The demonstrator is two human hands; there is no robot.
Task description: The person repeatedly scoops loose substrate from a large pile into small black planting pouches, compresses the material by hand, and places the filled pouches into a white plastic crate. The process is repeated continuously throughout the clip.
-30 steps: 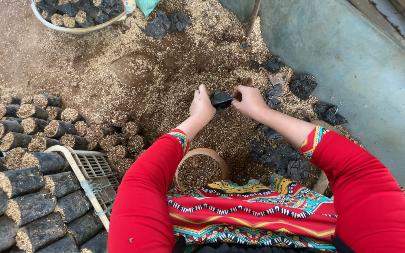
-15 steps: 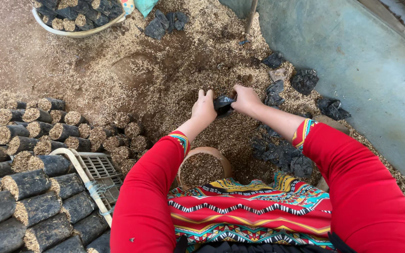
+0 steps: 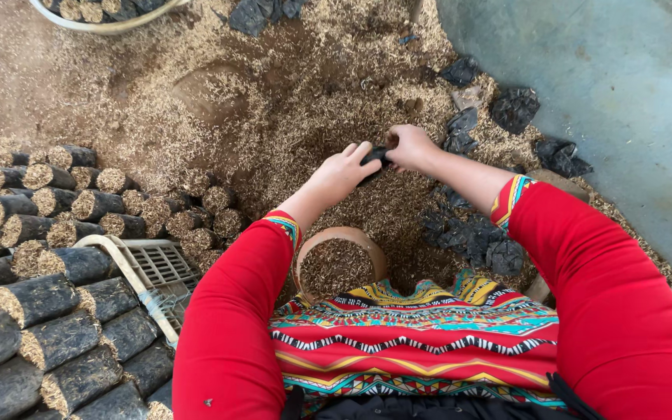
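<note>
On the husk heap (image 3: pixel 274 117) in front of my knees, head view: my left hand (image 3: pixel 341 175) and right hand (image 3: pixel 410 145) meet over a small black bag (image 3: pixel 375 156). Both hands are closed on it, left fingers curled over one end, right fist pinching the other. The bag lies low on the heap, well out from my lap; its long axis runs roughly left to right between the hands, though most of it is hidden, so I cannot tell where its mouth points.

Packages: empty black bags (image 3: pixel 472 237) crumpled by my right forearm, more near the grey wall (image 3: pixel 585 93). Filled bags (image 3: pixel 56 334), dark cylinders with husk showing at the ends, lie stacked on their sides at my left, over a pale crate (image 3: pixel 153 268). A round pot (image 3: pixel 340 260) of husk sits just before my lap. A white basin (image 3: pixel 95 19) of filled bags at top left.
</note>
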